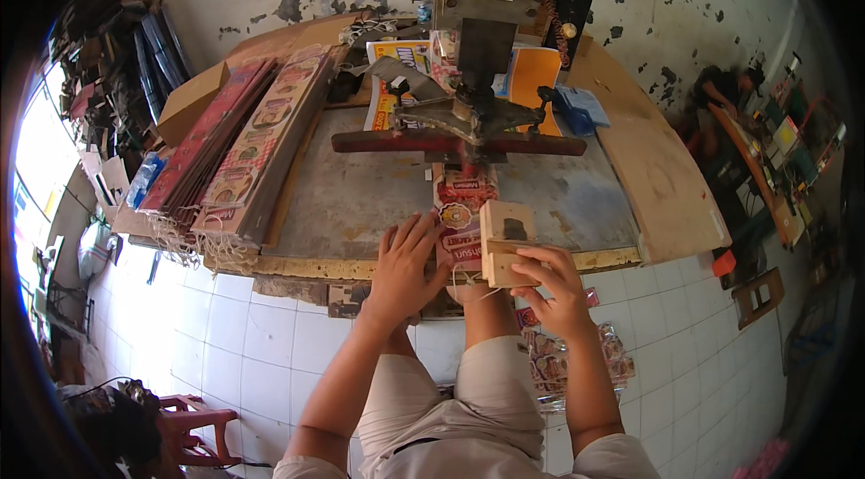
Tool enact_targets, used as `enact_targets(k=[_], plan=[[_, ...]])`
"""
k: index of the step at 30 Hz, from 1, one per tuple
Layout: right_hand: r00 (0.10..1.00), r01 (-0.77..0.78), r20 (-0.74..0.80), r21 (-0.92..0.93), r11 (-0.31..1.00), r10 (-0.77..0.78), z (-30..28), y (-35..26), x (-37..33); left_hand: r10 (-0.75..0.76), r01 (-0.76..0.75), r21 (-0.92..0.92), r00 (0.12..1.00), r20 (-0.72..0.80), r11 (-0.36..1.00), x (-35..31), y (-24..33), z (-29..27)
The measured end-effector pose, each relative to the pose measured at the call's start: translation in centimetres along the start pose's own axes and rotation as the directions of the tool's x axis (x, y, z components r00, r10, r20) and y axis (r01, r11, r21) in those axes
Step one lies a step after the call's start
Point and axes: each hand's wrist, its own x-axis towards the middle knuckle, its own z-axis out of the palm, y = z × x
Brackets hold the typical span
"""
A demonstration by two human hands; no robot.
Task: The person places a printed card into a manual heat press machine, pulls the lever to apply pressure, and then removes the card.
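1. Head view, centre: the strip (461, 228), red and printed, lies lengthwise on the table (338, 200), its upper end under the press (463, 114) and its lower end at the table's near edge. A string (478, 297) loops from that lower end.
2. Left hand (405, 264), just left of centre: palm down, fingers extended and nearly together, clasping nothing that shows. Its fingertips and thumb reach the strip's left edge.
3. Right hand (557, 291), right of centre: fingers and thumb bent around the lower right part of the block (506, 243), holding it. The block is pale wood, stepped, with a dark patch, and stands at the strip's right side; whether it touches the strip I cannot tell.
4. Upper left: two long stacks, one of red strips (209, 132), one of printed strips (270, 123), lie slanted on the table, with strings hanging off their near ends. A carton (194, 105) is beside them.
5. Upper middle: orange paper (532, 73) lies behind the press, and a blue pouch (578, 109) lies to its right.
6. Lower right: packets (577, 362) lie on the floor tiles (671, 321).
7. Lower left: a red stool (200, 425).
8. Far right: a co-worker (721, 87) is at another table (752, 168).
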Motion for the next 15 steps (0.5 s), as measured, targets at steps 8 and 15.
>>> enact_targets(k=[8, 15], plan=[[0.999, -0.032, -0.010, 0.080, 0.996, 0.033, -2.0, -2.0, -1.5, 0.070, -0.036, -0.136, 0.966, 0.247, 0.990, 4.1, -3.7, -2.1], [0.999, -0.025, 0.035, 0.126, 0.992, 0.021, -1.1, -2.1, -1.1, 0.096, -0.075, -0.091, 0.963, 0.251, 0.993, 4.2, -4.3, -1.7]])
